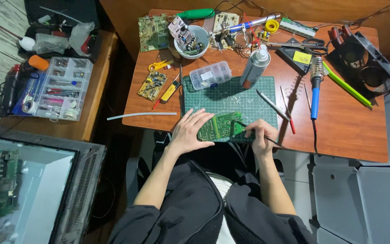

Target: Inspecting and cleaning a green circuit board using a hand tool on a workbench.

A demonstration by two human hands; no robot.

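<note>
My left hand (189, 133) lies flat with fingers spread on the green circuit board (220, 126), pressing it so it does not slide. My right hand (262, 135) pinches a thin dark tool (241, 125), its tip touching the board. The board rests on the green cutting mat (231, 97) at the near edge of the surface (344, 122), close to my body, so my wrists hang over the edge. Behind the board the mat is free up to the spray can (254, 68) and clear plastic box (210, 75). On the right lies the blue soldering iron (315, 90), well apart.

Green circuit board (220, 126) partly under left hand (188, 133) (near edge hidden), organiser parts (59, 88) unreadable
</note>
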